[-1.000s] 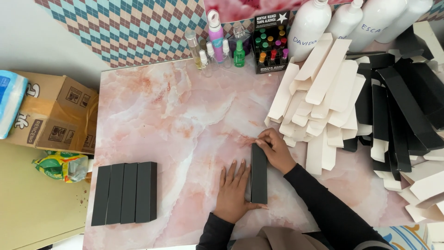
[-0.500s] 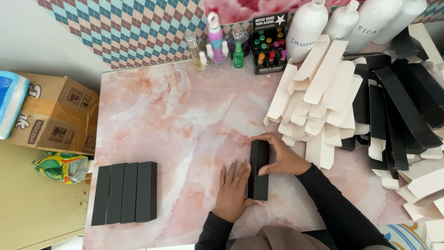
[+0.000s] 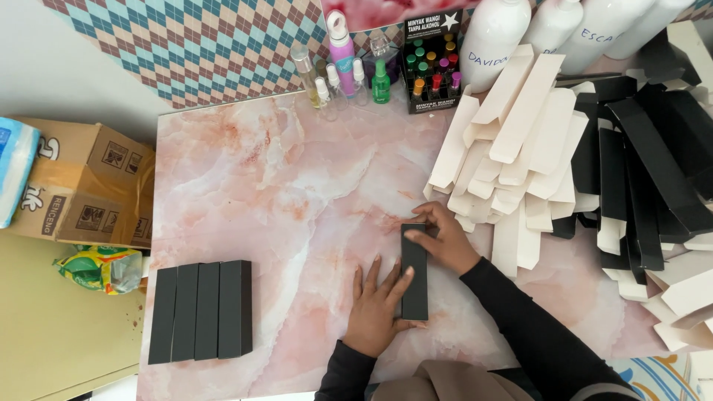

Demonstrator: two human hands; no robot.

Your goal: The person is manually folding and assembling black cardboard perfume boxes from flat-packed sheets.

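A long black box (image 3: 414, 286) lies lengthwise on the pink marble tabletop (image 3: 282, 186). My left hand (image 3: 377, 308) rests flat against its left side, thumb under its near end. My right hand (image 3: 443, 239) covers the far end, fingers pressing on the top flap. At the near left, several finished black boxes (image 3: 200, 310) lie side by side in a row.
A heap of flat white and black box blanks (image 3: 587, 156) fills the right side. Small bottles (image 3: 343, 67), a black display box of vials (image 3: 433, 63) and large white bottles (image 3: 496, 33) stand along the back. A cardboard carton (image 3: 82, 193) and a green bag (image 3: 100, 267) sit off the left edge.
My right hand has slid from beside the box onto its far end. The left hand stays against the box's near left side. The box has barely shifted.
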